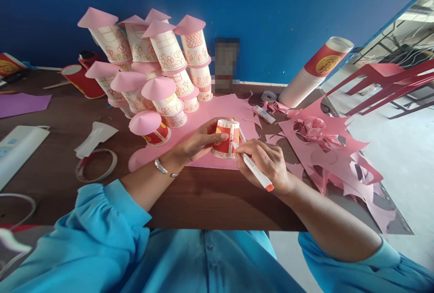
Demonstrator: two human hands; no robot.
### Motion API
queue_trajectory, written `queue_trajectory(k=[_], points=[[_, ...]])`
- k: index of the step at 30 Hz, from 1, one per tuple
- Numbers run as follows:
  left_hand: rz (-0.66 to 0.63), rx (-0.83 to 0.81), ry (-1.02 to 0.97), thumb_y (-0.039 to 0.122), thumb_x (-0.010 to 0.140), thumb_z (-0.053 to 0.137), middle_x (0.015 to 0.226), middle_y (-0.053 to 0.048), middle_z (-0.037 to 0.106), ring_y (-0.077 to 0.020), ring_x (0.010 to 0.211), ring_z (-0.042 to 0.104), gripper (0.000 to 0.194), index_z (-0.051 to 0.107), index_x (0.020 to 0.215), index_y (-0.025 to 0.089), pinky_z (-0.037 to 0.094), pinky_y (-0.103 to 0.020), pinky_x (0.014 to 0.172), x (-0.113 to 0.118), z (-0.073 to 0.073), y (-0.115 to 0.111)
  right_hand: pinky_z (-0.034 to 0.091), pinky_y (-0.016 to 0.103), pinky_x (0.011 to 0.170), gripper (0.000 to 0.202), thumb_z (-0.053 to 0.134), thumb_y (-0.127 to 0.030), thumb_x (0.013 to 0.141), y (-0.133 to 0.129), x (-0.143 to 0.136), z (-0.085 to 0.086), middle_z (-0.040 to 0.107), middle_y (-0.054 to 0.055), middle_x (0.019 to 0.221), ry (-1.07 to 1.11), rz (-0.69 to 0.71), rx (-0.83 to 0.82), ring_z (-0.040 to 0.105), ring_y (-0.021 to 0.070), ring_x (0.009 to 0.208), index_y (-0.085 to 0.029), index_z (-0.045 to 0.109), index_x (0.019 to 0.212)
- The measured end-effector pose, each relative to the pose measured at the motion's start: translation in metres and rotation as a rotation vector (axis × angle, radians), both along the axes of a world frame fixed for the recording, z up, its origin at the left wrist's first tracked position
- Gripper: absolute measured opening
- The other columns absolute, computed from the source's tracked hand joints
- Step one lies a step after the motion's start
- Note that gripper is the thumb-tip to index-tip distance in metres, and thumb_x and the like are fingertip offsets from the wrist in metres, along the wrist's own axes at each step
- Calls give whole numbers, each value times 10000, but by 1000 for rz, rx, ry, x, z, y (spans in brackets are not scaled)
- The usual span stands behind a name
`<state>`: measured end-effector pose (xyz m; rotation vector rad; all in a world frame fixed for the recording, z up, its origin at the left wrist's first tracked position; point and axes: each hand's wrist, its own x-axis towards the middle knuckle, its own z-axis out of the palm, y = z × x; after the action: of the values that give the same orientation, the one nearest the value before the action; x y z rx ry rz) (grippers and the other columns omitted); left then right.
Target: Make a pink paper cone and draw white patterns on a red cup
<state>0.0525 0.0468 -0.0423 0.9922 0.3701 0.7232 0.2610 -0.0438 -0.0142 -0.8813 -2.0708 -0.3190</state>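
My left hand [203,140] is wrapped round a red and white paper cup [222,147] with yellow print, held upside down above the pink paper, thumb across its front. A white marker with an orange-red end [258,173] is gripped in my right hand [266,159], its tip at the cup's right side by a white strip. A second slim stick or pen shows behind the cup, partly hidden by my fingers. Left of my hands stands a red cup [158,137] topped by a pink paper cone [145,123].
Stacked cup towers with pink cones [168,53] stand at the back left. A tall cup stack [301,80] leans at the right, near pink paper scraps [325,148] and a glue tube [264,114]. A tape ring [96,165] lies left. Beyond is a red stool [383,78].
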Motion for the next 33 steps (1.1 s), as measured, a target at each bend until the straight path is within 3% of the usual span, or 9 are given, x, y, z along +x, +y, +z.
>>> queue_trajectory(k=[33], points=[[5,8,41,418,783,1046,1305,-115,807,-276,1175,774,659,763,1346,227,632,-405,1006,1,-1,0,520,248,588,182,646,-70,1036,1,-2,0,777,-27,817,22,-4,22,706,124,633,-244,601,1061]])
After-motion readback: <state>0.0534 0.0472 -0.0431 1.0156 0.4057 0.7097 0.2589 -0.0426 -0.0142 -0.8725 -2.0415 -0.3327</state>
